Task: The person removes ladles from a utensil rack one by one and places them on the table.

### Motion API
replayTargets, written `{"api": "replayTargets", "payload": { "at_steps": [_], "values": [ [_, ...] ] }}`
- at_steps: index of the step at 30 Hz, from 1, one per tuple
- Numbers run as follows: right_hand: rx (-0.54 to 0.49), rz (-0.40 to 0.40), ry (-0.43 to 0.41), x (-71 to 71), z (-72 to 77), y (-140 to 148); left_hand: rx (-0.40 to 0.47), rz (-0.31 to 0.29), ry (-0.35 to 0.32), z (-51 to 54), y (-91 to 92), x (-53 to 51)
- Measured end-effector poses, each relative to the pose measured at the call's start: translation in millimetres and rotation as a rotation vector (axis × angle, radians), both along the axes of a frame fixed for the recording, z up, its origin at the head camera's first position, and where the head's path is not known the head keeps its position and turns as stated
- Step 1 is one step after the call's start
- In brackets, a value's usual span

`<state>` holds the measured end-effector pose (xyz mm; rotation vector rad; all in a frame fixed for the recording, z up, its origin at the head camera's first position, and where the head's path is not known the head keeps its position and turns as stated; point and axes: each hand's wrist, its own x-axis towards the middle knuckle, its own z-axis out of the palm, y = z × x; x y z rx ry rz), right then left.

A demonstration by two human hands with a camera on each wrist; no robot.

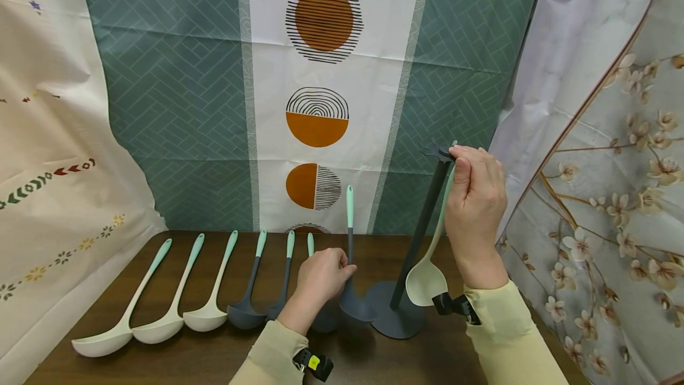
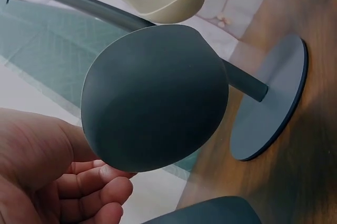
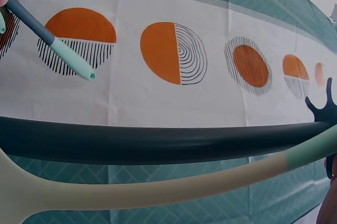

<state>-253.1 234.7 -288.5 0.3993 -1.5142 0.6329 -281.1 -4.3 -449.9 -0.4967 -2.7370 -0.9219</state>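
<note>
My left hand [image 1: 320, 281] pinches a dark grey ladle [image 1: 350, 242] low on its handle, just above the bowl. The mint-tipped handle points up, and the underside of its bowl [image 2: 155, 97] fills the middle of the left wrist view. At the right, a dark utensil stand [image 1: 420, 236] rises from a round base and leans in the view. My right hand [image 1: 475, 207] is at the stand's hooks [image 1: 438, 150], its fingers around the top of a cream ladle [image 1: 427, 281]. That ladle hangs bowl down beside the pole; its handle end is hidden by the hand.
On the brown table [image 1: 214, 361], cream ladles [image 1: 104, 340] and dark grey ladles [image 1: 247, 314] with mint handle ends stand in a row to the left. Another dark ladle [image 1: 324, 319] is partly behind my left hand. Patterned cloths [image 1: 176, 106] hang behind and at both sides.
</note>
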Motion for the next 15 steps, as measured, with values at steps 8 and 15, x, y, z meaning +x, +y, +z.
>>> {"api": "replayTargets", "payload": {
  "at_steps": [8,15],
  "values": [
    [0.000,-0.005,-0.011,0.8,0.2,-0.5,0.000,-0.013,-0.025,-4.1,-1.9,-2.6],
    [0.002,0.000,-0.007,1.3,0.4,-0.8,-0.026,-0.027,-0.039,-7.2,-3.0,-4.7]
  ]
}}
